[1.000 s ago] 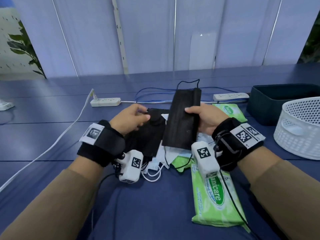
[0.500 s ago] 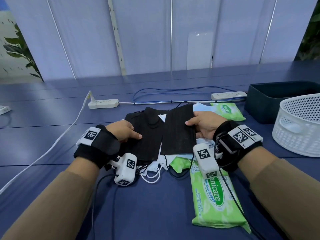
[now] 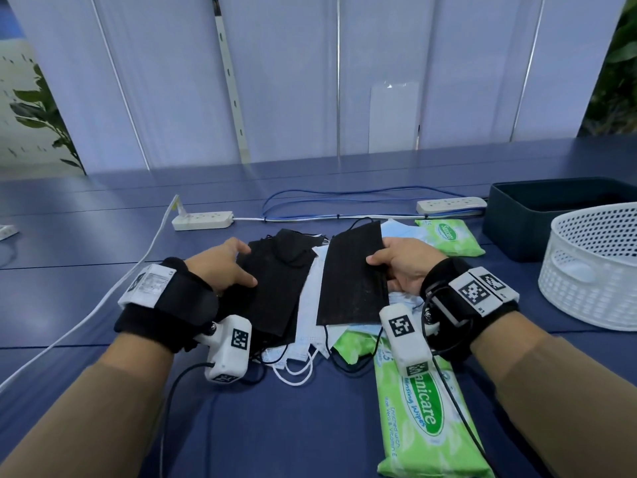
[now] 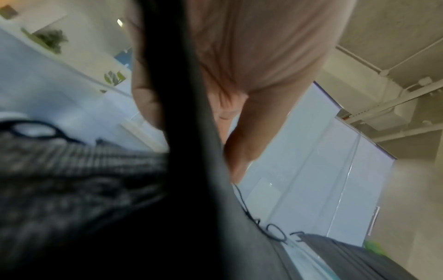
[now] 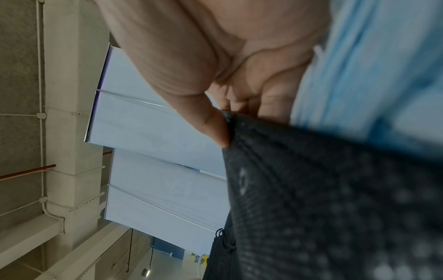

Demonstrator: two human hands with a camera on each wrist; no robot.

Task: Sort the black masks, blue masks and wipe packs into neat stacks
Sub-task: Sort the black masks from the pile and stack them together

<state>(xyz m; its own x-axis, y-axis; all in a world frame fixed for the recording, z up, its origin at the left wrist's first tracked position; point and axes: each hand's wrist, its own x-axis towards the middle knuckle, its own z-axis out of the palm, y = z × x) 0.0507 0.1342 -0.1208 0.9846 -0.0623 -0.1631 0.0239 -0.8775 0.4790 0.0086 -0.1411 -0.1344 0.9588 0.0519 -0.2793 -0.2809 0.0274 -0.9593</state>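
Three wipe packs [image 3: 427, 419] (one half-buried), one white basket [image 3: 593, 267]

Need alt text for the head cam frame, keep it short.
The right hand pinches the edge of a black mask and the left hand grips a second black mask beside it, over a mixed pile on a blue table. Under and around them lie blue masks and green wipe packs; a white basket stands at right.

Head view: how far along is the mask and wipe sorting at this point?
Done: no neat stack yet. In hand: the right hand pinches one black mask by its edge; the left hand grips the loose black masks beside it. Left: blue masks lie beneath them, and wipe packs lie scattered, one partly under the masks.
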